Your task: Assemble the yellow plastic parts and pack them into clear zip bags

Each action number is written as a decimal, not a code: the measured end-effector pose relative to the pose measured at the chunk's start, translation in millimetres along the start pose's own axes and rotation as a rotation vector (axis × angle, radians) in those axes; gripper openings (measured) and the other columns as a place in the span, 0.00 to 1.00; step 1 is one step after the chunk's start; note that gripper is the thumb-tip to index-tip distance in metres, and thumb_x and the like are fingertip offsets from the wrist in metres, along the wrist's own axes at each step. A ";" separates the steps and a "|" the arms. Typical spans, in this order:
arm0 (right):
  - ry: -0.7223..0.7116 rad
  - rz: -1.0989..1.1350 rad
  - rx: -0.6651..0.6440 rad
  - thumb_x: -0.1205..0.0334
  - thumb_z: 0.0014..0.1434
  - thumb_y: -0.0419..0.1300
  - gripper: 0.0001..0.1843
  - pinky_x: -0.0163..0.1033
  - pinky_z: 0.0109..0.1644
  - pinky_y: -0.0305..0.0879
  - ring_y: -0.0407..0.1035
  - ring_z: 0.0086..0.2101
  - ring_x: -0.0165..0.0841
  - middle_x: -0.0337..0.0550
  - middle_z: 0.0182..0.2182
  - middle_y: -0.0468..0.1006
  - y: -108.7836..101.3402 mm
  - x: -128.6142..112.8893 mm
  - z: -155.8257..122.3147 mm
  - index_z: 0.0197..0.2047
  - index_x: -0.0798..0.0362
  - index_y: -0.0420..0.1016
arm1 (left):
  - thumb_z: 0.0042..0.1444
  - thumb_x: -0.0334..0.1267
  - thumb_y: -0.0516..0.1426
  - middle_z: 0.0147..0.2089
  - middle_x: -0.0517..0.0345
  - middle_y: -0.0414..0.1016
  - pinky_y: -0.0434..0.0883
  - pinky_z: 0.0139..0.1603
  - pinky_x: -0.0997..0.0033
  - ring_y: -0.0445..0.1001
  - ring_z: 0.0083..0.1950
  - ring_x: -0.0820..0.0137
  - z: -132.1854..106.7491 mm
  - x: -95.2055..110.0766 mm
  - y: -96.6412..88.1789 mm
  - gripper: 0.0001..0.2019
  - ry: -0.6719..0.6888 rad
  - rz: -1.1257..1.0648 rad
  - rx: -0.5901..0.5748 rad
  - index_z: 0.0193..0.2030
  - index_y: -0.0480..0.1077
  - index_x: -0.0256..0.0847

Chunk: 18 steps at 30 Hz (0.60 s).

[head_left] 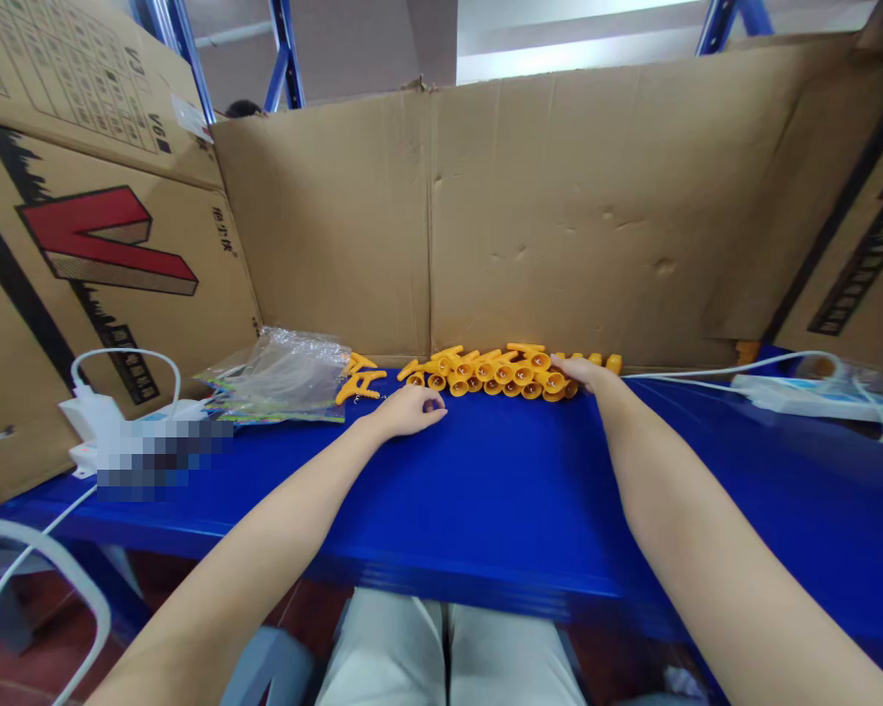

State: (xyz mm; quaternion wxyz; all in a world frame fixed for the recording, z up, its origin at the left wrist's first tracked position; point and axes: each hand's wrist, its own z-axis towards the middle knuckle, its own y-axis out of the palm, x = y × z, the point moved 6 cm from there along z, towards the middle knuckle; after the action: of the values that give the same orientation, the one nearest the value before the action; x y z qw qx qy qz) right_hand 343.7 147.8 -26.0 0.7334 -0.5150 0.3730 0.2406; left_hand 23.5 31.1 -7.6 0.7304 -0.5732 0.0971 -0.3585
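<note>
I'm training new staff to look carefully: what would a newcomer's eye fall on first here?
Probably the heap of bright yellow pieces, many showing round open ends, at the back of the blue table along the foot of the cardboard wall. The right hand is near its right end, the left hand in front of its left end. Next, likely the big red V on the carton at the left.

The bench (478, 500) has a smooth blue top. Toward its back lies a heap of yellow cup-ended pieces (504, 373), with yellow forked pieces (360, 383) to its left. Clear plastic bags (286, 363) lie farther left, near a white power strip (177, 413) (partly pixelated); another white strip (816, 396) lies at right.
</note>
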 end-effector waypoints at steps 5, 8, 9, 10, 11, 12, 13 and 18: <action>0.182 0.096 -0.012 0.56 0.60 0.49 0.17 0.45 0.43 0.65 0.71 0.40 0.41 0.51 0.42 0.77 -4.1 7.5 -4.9 0.43 0.49 0.76 | 0.53 0.37 0.54 0.30 0.58 0.75 0.64 0.33 0.74 0.71 0.30 0.72 0.4 -0.8 0.7 0.10 0.003 0.007 -0.006 0.37 0.74 0.37; 0.204 0.135 0.042 0.56 0.60 0.50 0.18 0.42 0.38 0.66 0.72 0.34 0.38 0.55 0.41 0.77 -15.5 7.4 -10.7 0.43 0.57 0.77 | 0.53 0.38 0.54 0.31 0.57 0.75 0.64 0.33 0.74 0.71 0.31 0.72 0.6 -1.3 0.9 0.10 0.005 0.012 -0.002 0.37 0.74 0.37; 0.202 0.141 0.057 0.57 0.60 0.50 0.18 0.41 0.36 0.66 0.72 0.32 0.37 0.56 0.40 0.77 -19.3 7.2 -12.7 0.43 0.59 0.77 | 0.53 0.38 0.54 0.31 0.57 0.75 0.64 0.33 0.74 0.71 0.31 0.72 0.7 -1.4 1.1 0.10 0.005 0.016 -0.002 0.37 0.74 0.37; 0.196 0.144 0.069 0.58 0.60 0.51 0.18 0.39 0.34 0.65 0.71 0.29 0.35 0.56 0.39 0.77 -22.8 7.3 -14.5 0.43 0.61 0.76 | 0.53 0.38 0.54 0.31 0.57 0.75 0.64 0.33 0.74 0.71 0.31 0.71 0.8 -1.5 1.2 0.10 0.006 0.021 -0.003 0.37 0.74 0.37; 0.189 0.143 0.079 0.60 0.59 0.52 0.17 0.37 0.32 0.65 0.71 0.27 0.32 0.55 0.38 0.78 -26.0 7.8 -16.1 0.43 0.62 0.76 | 0.53 0.38 0.54 0.31 0.56 0.75 0.64 0.32 0.74 0.71 0.31 0.71 0.8 -1.6 1.3 0.11 0.006 0.024 -0.004 0.37 0.74 0.37; 0.179 0.142 0.092 0.61 0.58 0.53 0.16 0.36 0.30 0.64 0.70 0.25 0.31 0.53 0.36 0.78 -29.1 8.9 -17.4 0.42 0.62 0.76 | 0.53 0.39 0.54 0.31 0.56 0.75 0.64 0.32 0.74 0.71 0.31 0.71 0.8 -1.6 1.3 0.11 0.006 0.026 -0.004 0.37 0.74 0.37; 0.166 0.141 0.111 0.61 0.57 0.54 0.15 0.35 0.28 0.63 0.69 0.23 0.29 0.51 0.34 0.78 -32.1 10.7 -18.3 0.41 0.61 0.77 | 0.53 0.39 0.54 0.31 0.56 0.75 0.64 0.33 0.73 0.71 0.31 0.71 0.8 -1.6 1.2 0.11 0.005 0.025 -0.003 0.37 0.74 0.37; 0.115 0.052 0.215 0.61 0.53 0.58 0.12 0.33 0.21 0.60 0.64 0.17 0.29 0.43 0.19 0.74 -47.8 30.0 -20.2 0.32 0.61 0.78 | 0.53 0.40 0.54 0.31 0.56 0.75 0.64 0.33 0.74 0.71 0.31 0.71 0.8 -1.8 0.8 0.11 -0.004 0.022 -0.004 0.37 0.74 0.37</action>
State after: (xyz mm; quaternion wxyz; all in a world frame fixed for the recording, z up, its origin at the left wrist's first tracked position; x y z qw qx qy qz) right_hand 391.1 111.1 -26.1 0.7552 -0.4365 0.4513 0.1879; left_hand 23.0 33.0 -8.5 0.7336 -0.5741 0.1026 -0.3489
